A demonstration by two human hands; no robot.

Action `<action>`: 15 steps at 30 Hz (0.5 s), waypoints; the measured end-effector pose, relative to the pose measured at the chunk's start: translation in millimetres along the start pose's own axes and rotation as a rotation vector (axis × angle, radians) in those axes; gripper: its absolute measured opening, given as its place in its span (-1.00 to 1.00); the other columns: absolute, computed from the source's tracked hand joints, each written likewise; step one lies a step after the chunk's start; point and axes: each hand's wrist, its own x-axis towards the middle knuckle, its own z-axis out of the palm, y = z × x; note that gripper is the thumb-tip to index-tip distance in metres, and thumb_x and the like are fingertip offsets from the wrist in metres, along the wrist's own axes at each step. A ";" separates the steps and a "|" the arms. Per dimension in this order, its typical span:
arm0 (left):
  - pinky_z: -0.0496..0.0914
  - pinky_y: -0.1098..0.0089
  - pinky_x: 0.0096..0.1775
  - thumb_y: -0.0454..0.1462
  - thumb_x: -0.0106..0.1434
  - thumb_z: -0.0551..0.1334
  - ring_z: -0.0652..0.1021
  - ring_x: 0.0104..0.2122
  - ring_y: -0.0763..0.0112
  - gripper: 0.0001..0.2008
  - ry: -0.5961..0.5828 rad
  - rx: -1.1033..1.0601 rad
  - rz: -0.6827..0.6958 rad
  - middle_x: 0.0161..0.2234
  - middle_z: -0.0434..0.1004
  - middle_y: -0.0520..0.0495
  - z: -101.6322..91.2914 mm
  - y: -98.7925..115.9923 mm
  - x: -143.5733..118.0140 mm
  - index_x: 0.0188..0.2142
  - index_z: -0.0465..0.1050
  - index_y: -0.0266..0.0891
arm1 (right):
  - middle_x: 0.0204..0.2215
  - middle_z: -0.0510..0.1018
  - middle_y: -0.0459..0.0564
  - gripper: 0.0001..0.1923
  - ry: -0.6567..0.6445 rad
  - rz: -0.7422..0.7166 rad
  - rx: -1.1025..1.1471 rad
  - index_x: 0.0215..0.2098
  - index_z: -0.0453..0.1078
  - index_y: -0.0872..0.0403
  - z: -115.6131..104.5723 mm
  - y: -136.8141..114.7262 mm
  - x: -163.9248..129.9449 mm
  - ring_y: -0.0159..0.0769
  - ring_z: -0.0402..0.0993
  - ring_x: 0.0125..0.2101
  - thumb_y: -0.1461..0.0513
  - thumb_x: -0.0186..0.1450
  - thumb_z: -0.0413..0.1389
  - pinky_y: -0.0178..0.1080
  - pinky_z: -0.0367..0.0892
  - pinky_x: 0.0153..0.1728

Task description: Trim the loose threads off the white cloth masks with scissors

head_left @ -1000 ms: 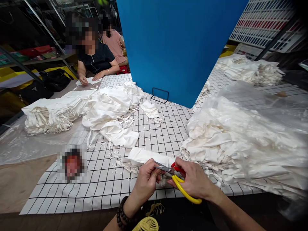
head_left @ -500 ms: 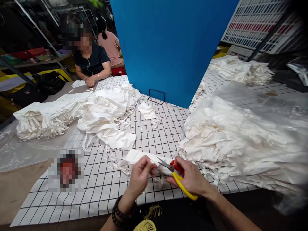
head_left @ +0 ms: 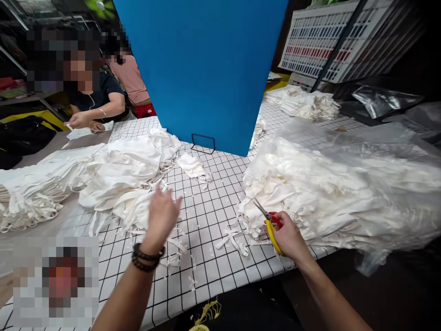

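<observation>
My right hand point(head_left: 288, 235) grips scissors point(head_left: 270, 221) with red and yellow handles, their blades pointing up-left at the near edge of a large heap of white fabric pieces point(head_left: 330, 197) under clear plastic. My left hand point(head_left: 161, 214) is stretched out to the left with fingers spread, over the edge of a loose pile of white cloth pieces point(head_left: 120, 179); whether it touches the cloth is unclear. White strips and snippets point(head_left: 234, 239) lie on the black-grid tablecloth point(head_left: 213, 216) between my hands.
A blue upright board point(head_left: 206, 69) on a wire stand divides the table. A stacked bundle of white pieces point(head_left: 27, 193) lies far left, another pile point(head_left: 303, 103) far right. Two other people sit at the far left corner, one person's hands point(head_left: 84, 122) on a cloth.
My left hand let go of the white piece it held at the scissors and reached left to the loose pile. My right hand moved right with the scissors toward the big heap. The view shifted.
</observation>
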 end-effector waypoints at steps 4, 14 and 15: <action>0.36 0.16 -0.07 -0.07 0.17 0.27 0.52 -0.15 0.09 -0.70 -0.685 -0.425 0.091 -0.14 0.55 -0.22 84.0 46.8 -43.8 -0.23 0.53 -0.23 | -0.38 0.55 -0.06 -0.81 -0.131 -0.004 -0.124 -0.31 0.30 0.01 5.6 -16.3 -13.3 -0.21 0.49 -0.39 0.21 0.10 0.17 -0.22 0.33 -0.37; 0.33 0.46 -0.49 0.05 0.30 0.08 0.40 -0.59 0.52 -0.50 -1.163 -0.751 -0.225 -0.48 0.48 -0.04 145.4 92.9 -39.5 -0.25 0.48 -0.38 | -0.46 0.38 -0.18 -0.79 -0.377 -0.111 0.320 -0.31 0.20 0.01 24.3 -44.5 -74.8 -0.40 0.28 -0.48 0.31 0.13 0.14 -0.36 0.22 -0.46; 0.30 0.49 -0.53 0.05 0.28 0.13 0.37 -0.61 0.55 -0.52 -1.212 -0.779 -0.252 -0.50 0.46 -0.01 143.3 93.5 -39.3 -0.26 0.49 -0.38 | -0.45 0.36 -0.18 -0.75 -0.417 -0.130 0.349 -0.31 0.20 0.01 25.8 -48.2 -79.2 -0.43 0.23 -0.50 0.35 0.10 0.15 -0.37 0.19 -0.48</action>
